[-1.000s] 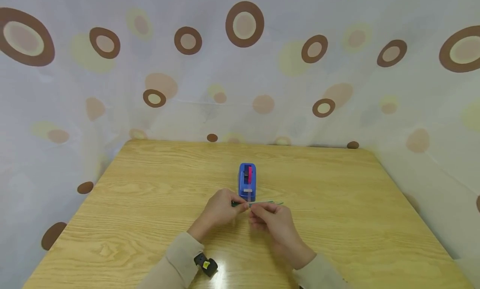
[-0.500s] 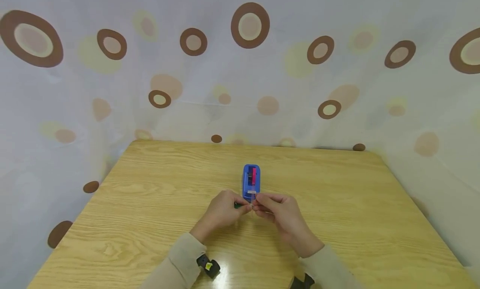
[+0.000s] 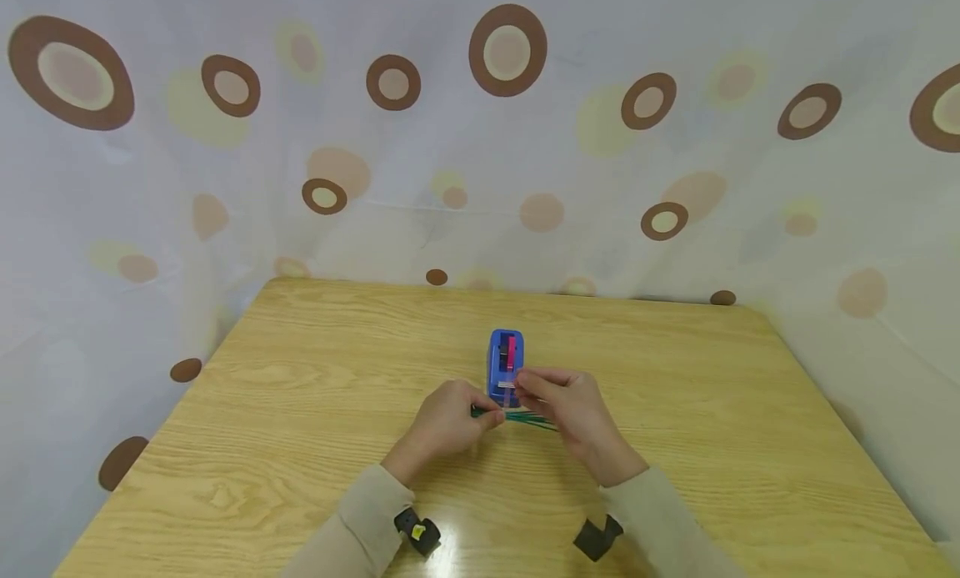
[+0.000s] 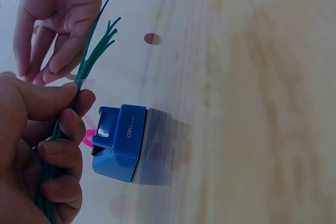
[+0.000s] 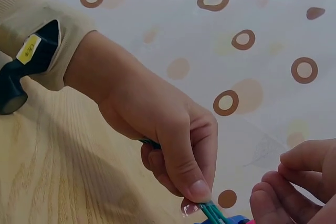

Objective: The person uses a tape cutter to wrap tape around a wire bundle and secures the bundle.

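My left hand grips a bundle of thin green stems between thumb and curled fingers, their loose ends fanning out past the thumb. A bit of clear tape sticks out from the bundle right at the thumb tip. Just beyond stands a blue tape dispenser with a pink roll, its toothed cutter facing the hands. In the head view my right hand has its fingertips beside the cutter. Its fingers are loosely bent, and nothing shows between them in the left wrist view.
Everything is over a wooden table. A pale sheet with brown circles stands behind and at both sides. Black wrist mounts sit at both beige sleeves.
My right hand has moved away from the stems, up toward the dispenser's cutter, uncovering the loose stem ends. My left hand keeps its grip on the bundle.
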A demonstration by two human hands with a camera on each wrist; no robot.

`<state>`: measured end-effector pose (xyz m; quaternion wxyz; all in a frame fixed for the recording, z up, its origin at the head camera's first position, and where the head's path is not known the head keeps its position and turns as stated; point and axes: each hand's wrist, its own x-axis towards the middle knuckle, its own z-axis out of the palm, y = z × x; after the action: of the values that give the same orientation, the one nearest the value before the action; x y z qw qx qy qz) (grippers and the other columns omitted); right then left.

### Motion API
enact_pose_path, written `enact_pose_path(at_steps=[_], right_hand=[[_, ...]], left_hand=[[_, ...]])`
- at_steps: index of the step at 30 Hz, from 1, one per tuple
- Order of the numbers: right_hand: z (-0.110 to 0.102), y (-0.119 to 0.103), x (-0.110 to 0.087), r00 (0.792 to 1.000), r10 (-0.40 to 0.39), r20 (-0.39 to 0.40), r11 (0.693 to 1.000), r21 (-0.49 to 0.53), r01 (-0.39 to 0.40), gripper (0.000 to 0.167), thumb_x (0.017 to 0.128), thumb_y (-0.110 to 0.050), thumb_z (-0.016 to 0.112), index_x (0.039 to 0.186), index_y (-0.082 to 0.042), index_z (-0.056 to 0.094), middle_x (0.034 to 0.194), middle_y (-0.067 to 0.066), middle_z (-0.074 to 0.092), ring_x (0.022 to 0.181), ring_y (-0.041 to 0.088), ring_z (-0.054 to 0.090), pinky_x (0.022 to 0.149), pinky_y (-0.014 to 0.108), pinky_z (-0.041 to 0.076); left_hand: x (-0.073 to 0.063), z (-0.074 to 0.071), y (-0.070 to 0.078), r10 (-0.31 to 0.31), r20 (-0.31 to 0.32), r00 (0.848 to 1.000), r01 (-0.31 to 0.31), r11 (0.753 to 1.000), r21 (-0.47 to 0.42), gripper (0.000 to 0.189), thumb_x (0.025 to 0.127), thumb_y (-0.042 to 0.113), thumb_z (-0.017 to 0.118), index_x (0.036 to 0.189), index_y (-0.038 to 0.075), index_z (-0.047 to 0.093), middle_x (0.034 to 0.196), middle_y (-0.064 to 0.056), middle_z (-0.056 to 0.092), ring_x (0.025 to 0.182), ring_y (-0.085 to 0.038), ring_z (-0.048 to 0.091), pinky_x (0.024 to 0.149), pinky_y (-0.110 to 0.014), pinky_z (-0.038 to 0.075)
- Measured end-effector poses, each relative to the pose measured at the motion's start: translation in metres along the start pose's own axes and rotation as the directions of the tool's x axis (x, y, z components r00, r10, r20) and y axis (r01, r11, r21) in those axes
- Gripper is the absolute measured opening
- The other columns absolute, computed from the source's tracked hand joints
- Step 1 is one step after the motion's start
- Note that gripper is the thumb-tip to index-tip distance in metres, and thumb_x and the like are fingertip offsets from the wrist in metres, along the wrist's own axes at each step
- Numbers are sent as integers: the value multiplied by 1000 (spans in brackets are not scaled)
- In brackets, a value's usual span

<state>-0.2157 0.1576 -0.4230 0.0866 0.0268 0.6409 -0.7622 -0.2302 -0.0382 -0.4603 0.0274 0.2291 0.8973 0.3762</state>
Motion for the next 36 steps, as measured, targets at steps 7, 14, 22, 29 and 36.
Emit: enact_pose_path(at_steps=[7, 14, 22, 29, 36], right_hand=[[-7, 4, 9, 999, -26, -24, 999, -47, 25, 32, 94, -2, 66, 119, 17, 61, 104, 14, 72, 97, 25, 69, 85, 33, 54], [-10, 5, 10, 999, -39, 21, 987, -154, 42, 34, 92, -6, 70, 115, 18, 63, 96, 10, 72, 87, 20, 70, 86, 39, 53], [-13, 12, 13, 995, -76, 71, 940, -326, 95, 26, 93, -10, 70, 109, 10, 70, 100, 12, 72, 93, 21, 68, 84, 37, 55], [-11, 11, 12, 993, -88, 81, 901, -420, 114, 21, 92, -11, 71, 104, 5, 74, 100, 13, 72, 92, 21, 66, 81, 34, 55], [-13, 10, 14, 992, -62, 106, 871, -480, 106, 19, 92, -13, 72, 102, 2, 75, 98, 10, 72, 90, 20, 64, 80, 32, 53]], left_hand=[[0, 2, 1, 1, 3, 1000, -1, 1000, 9, 13, 92, 27, 72, 91, 19, 82, 94, 9, 73, 89, -6, 65, 76, -31, 51], [2, 4, 0, 22, -8, 1000, -22, 1000, 17, 12, 91, 27, 72, 91, 20, 82, 92, 9, 73, 88, -7, 65, 75, -31, 51], [1, 3, 2, 9, 7, 1000, -9, 1000, -8, 13, 93, 26, 71, 92, 19, 82, 85, 14, 71, 68, -4, 55, 60, -25, 45], [2, 3, 2, 7, 13, 1000, -7, 1000, -20, 13, 93, 25, 71, 92, 18, 82, 83, 13, 71, 66, -5, 55, 58, -25, 44], [2, 2, 0, 13, -5, 1000, -13, 1000, 3, 12, 92, 26, 71, 91, 19, 82, 80, 15, 68, 66, -5, 54, 58, -25, 44]])
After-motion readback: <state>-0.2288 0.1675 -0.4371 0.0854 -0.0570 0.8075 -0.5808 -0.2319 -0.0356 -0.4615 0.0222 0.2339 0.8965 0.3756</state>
